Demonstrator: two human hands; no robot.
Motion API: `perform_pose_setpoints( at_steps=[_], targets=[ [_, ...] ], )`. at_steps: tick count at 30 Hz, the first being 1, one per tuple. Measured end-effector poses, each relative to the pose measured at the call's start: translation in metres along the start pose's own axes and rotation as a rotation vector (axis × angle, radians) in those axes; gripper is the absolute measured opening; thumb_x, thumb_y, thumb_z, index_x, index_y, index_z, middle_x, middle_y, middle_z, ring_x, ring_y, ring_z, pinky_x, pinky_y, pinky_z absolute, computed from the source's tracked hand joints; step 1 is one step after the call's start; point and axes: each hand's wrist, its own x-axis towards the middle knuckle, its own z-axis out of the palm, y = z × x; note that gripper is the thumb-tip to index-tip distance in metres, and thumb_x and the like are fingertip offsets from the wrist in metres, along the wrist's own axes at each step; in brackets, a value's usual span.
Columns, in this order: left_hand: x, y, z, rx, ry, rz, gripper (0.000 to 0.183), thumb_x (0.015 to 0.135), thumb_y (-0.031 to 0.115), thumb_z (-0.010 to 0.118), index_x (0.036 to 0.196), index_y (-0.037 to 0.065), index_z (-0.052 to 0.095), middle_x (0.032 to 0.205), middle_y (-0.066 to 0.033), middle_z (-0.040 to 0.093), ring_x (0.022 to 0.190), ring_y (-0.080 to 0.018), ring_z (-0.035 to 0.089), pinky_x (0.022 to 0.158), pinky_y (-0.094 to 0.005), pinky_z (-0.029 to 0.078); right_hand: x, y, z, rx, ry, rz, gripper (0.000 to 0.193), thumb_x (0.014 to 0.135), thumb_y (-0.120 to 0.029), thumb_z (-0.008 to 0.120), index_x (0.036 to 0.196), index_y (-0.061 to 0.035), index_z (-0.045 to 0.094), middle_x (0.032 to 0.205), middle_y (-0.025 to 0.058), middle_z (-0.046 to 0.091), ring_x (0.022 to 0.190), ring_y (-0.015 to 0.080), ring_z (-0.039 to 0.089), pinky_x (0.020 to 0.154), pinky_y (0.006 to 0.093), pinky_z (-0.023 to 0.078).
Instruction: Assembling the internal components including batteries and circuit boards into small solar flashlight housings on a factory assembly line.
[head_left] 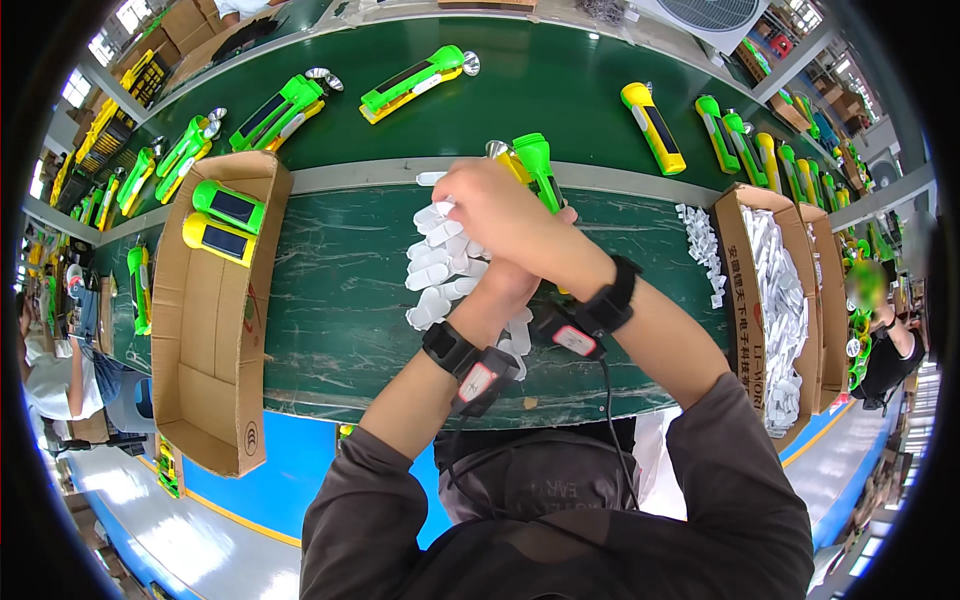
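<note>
The green flashlight point(538, 160) is pointing toward twelve o'clock beside a yellow flashlight point(509, 162); the left hand point(514, 284) is wrapping round its lower end, mostly hidden beneath the right wrist. The right hand point(487, 206) is curling nearly closed over white plastic tabs point(429, 277) at ten o'clock; whether it is gripping one, I cannot tell. The flashlight is looking light, stiff and slick, its barrel offering the safest hold. The crossing right forearm point(580, 265) is obstructing; cardboard boxes are flanking at nine point(205, 345) and three point(738, 300).

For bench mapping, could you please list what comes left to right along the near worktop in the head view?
Green flashlight, open cardboard box, white oval pieces, small white parts, box of white parts.
</note>
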Motion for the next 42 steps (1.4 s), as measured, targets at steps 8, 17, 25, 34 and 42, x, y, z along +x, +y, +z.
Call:
perform_pose_setpoints(
  at_steps=[8, 17, 25, 34, 42],
  targets=[
    [0.004, 0.007, 0.005, 0.111, -0.015, 0.120, 0.049, 0.091, 0.006, 0.056, 0.135, 0.002, 0.035, 0.122, -0.0065, 0.051, 0.110, -0.0147, 0.054, 0.089, -0.0296, 0.046, -0.032, -0.016, -0.081, 0.811, 0.166, 0.499, 0.013, 0.081, 0.004, 0.066, 0.091, 0.0042, 0.059, 0.107, 0.0108, 0.062, 0.090, 0.0152, 0.064, 0.078, 0.0273, 0.052],
    [0.000, 0.014, 0.022, 0.206, 0.058, 0.165, 0.035, 0.089, 0.004, 0.060, 0.120, 0.002, 0.044, 0.108, -0.0052, 0.057, 0.096, -0.0117, 0.057, 0.079, -0.0266, 0.049, -0.069, 0.006, -0.071, 0.846, 0.434, 0.537, 0.017, 0.081, 0.005, 0.061, 0.098, 0.0000, 0.061, 0.085, 0.0066, 0.063, 0.082, 0.0142, 0.066, 0.069, 0.0276, 0.051],
    [-0.001, 0.011, 0.015, 0.350, 0.082, 0.210, 0.044, 0.085, 0.001, 0.063, 0.122, 0.002, 0.040, 0.107, -0.0057, 0.056, 0.097, -0.0134, 0.059, 0.080, -0.0285, 0.050, -0.073, -0.001, -0.077, 0.180, 0.369, 0.570, 0.010, 0.075, -0.005, 0.069, 0.082, 0.0011, 0.067, 0.104, 0.0177, 0.064, 0.088, 0.0301, 0.066, 0.073, 0.0345, 0.052],
    [0.006, 0.006, 0.009, 0.333, 0.057, 0.271, 0.057, 0.079, 0.002, 0.068, 0.126, 0.004, 0.035, 0.113, -0.0061, 0.053, 0.101, -0.0134, 0.057, 0.084, -0.0278, 0.049, -0.060, -0.018, -0.040, 0.082, 0.511, 0.534, 0.011, 0.073, -0.006, 0.073, 0.081, 0.0009, 0.068, 0.118, 0.0184, 0.059, 0.099, 0.0318, 0.064, 0.075, 0.0354, 0.052],
    [0.000, 0.003, 0.009, 0.494, 0.054, 0.441, 0.029, 0.100, 0.020, 0.042, 0.127, 0.010, 0.040, 0.116, -0.0033, 0.054, 0.105, -0.0136, 0.057, 0.086, -0.0305, 0.049, -0.052, -0.039, -0.042, 0.049, 0.467, 0.508, 0.010, 0.074, -0.001, 0.071, 0.079, 0.0026, 0.063, 0.108, 0.0142, 0.060, 0.091, 0.0329, 0.063, 0.075, 0.0371, 0.052]
  ],
)
